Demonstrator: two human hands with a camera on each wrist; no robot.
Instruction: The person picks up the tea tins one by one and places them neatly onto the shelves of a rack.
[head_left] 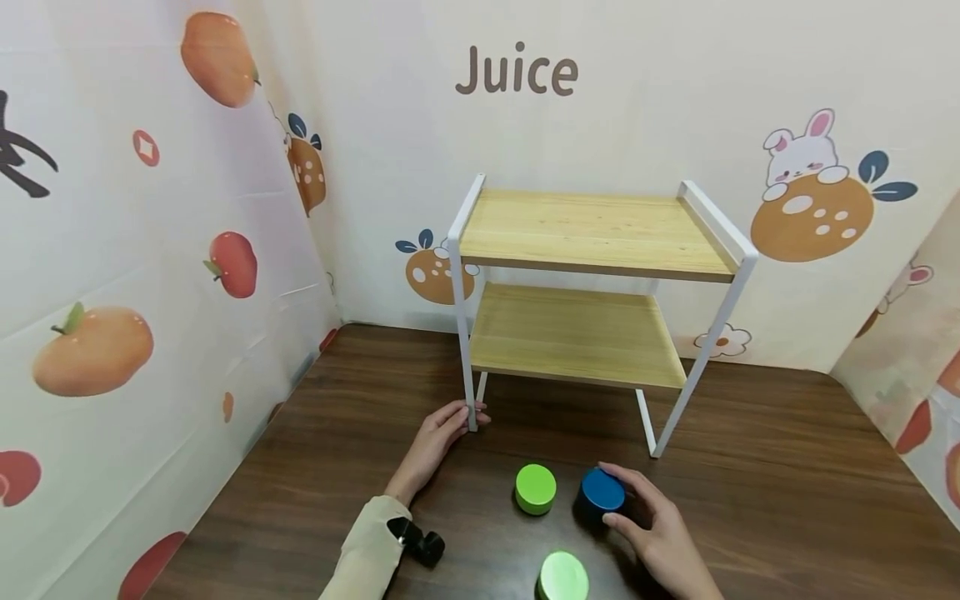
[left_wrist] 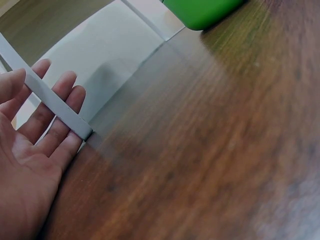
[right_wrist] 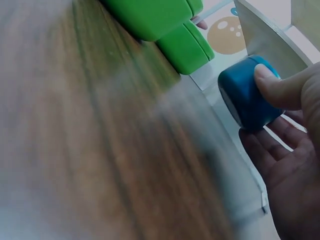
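Note:
A two-tier shelf (head_left: 592,233) with light wood boards and white metal legs stands on the brown table. My left hand (head_left: 444,429) is at the foot of its front left leg (left_wrist: 60,107); the fingers pass behind the leg and the thumb lies on the near side. Between right thumb and fingers I hold a small round blue container (head_left: 602,492), in front of the shelf; my right hand (head_left: 656,529) comes at it from the right. Whether its base touches the table I cannot tell. Left of it stands a green round container (head_left: 536,489), and nearer me another, lighter green one (head_left: 563,577).
The wooden table (head_left: 337,467) runs back to a printed cloth wall (head_left: 637,92), with more cloth at the left and right sides. A black wrist device (head_left: 420,542) is strapped over my left sleeve.

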